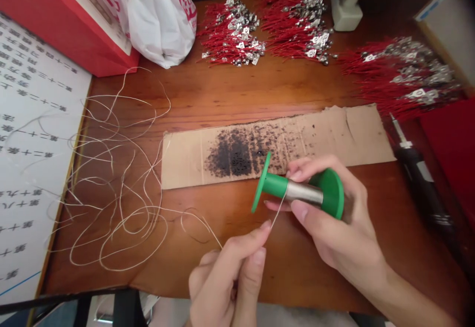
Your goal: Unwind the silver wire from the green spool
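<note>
A green spool (276,182) with silvery solder wire (302,192) wound round its middle is gripped in my right hand (341,223), fingers behind and thumb in front. From the spool a taut strand runs down to my left hand (232,277), where thumb and forefinger pinch it. Past my left hand the loose wire (159,213) trails off leftward into wide tangled loops on the wooden table (222,218). Both hands are just in front of a scorched strip of cardboard (185,161).
Three heaps of red wires with metal tabs (237,35) lie along the back and right. A black soldering iron (423,178) rests at the right. A white plastic bag (159,20) and red box (67,15) stand back left, beside a printed sheet (33,144).
</note>
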The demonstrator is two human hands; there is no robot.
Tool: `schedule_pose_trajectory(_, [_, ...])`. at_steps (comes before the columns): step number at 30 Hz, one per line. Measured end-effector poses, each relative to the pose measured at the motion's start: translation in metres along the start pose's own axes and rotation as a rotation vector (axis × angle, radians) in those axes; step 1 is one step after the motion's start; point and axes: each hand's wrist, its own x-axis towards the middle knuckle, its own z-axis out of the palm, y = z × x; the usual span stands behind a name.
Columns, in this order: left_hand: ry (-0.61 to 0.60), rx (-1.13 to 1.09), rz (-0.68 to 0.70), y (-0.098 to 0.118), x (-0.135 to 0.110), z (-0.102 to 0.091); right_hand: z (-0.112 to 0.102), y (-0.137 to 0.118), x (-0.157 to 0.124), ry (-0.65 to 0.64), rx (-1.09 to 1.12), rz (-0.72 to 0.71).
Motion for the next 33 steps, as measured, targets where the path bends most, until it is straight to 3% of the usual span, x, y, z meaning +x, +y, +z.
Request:
schedule_pose_trajectory(6, [-0.212, -0.047, 0.132, -0.015, 0.011, -0.004, -0.004, 0.001, 0.004, -0.044, 0.274, 0.247])
schedule_pose_trajectory(10, [-0.320, -0.054, 0.195, -0.019, 0.023, -0.010, -0.005, 0.000, 0.006, -0.045, 0.284, 0.284])
schedule_pose_trajectory(12, [-0.327, 0.021, 0.297, -0.020, 0.030, -0.011, -0.006, -0.001, 0.007, -0.037, 0.264, 0.263])
schedule_pose_trajectory(15, [-0.251, 0.213, 0.441, -0.019, 0.035, -0.011, -0.007, -0.002, 0.007, -0.023, 0.237, 0.206])
schedule_pose_trajectory(18, [-0.125, 0.313, 0.450, -0.011, 0.034, -0.007, -0.006, 0.000, 0.004, -0.030, 0.217, 0.135])
schedule_pose_trajectory(21, [0.049, 0.334, 0.492, 0.001, 0.032, 0.003, -0.006, 0.005, -0.001, -0.037, 0.167, 0.080])
schedule_pose_trajectory(25, [0.135, 0.292, 0.509, 0.012, 0.038, 0.023, -0.006, 0.011, -0.005, 0.005, 0.056, 0.028])
schedule_pose_trajectory(29, [0.303, 0.352, 0.504, 0.013, 0.045, 0.042, -0.005, 0.016, -0.005, 0.049, 0.037, -0.020])
schedule_pose_trajectory(33, [0.317, 0.328, 0.492, 0.011, 0.046, 0.050, -0.004, 0.019, -0.007, 0.037, 0.054, -0.040])
